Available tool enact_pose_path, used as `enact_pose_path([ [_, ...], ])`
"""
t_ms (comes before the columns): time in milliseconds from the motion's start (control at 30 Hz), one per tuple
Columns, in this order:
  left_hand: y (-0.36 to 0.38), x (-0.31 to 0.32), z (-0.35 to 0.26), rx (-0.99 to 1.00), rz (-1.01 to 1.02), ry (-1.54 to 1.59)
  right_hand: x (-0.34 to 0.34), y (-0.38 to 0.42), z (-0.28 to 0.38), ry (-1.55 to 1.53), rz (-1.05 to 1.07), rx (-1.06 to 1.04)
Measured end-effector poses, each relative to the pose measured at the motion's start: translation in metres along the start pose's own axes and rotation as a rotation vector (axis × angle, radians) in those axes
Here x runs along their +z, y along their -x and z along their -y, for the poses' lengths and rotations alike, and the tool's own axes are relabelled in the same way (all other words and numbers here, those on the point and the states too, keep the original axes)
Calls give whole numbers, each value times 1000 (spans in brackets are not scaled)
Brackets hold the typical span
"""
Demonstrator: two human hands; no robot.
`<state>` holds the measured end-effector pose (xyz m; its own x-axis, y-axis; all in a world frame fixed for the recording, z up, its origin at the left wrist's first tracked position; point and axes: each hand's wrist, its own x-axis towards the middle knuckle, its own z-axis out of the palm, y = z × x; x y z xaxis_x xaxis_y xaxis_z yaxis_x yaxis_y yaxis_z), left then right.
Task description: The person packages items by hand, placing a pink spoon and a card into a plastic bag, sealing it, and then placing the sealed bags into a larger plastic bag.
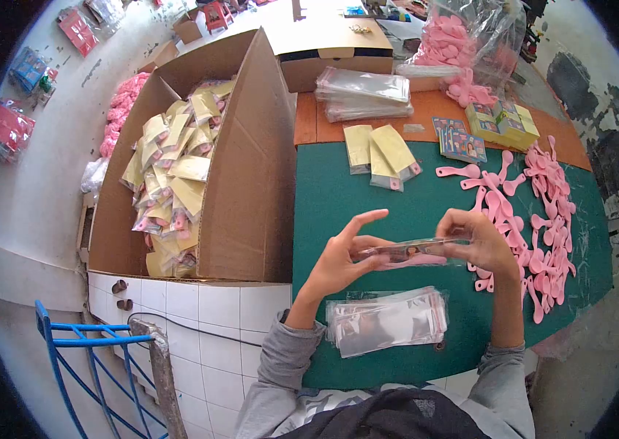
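Between my two hands is a clear plastic bag (408, 252) with a printed card and something pink inside. My left hand (342, 256) pinches its left end, the index finger stretched out above it. At the other end my right hand (476, 241) is closed on the bag, fingers curled. Below them lies a stack of clear plastic bags (386, 322). Many pink spoons (496, 205) are heaped loosely to the right of my right hand. Farther back rest a few filled bags (386, 157) with pale yellow cards.
A large cardboard box (240, 175) holding many packed bags (185, 168) stands at left. Printed cards (459, 139) and card stacks (500, 124) lie at the back, near more clear bags (364, 91) and a sack of pink spoons (445, 44). A blue metal frame (97, 340) stands lower left.
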<state>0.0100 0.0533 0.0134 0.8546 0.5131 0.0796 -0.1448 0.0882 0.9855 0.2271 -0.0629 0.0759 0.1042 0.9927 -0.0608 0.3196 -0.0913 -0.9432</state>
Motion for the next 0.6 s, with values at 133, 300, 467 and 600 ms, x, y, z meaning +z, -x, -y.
enact_pose_path([
  [133, 0, 1, -1, -110, -59, -110, 0, 3, 15, -56, 13, 225],
  [300, 1, 11, -8, 2, -24, -66, 0, 1, -8, -73, -133, 73],
  [467, -4, 15, 21, 76, -270, -290, 10, 3, 3, 348, -414, 1],
  [600, 6, 23, 14, -289, -43, 154, 22, 3, 3, 610, -149, -206],
])
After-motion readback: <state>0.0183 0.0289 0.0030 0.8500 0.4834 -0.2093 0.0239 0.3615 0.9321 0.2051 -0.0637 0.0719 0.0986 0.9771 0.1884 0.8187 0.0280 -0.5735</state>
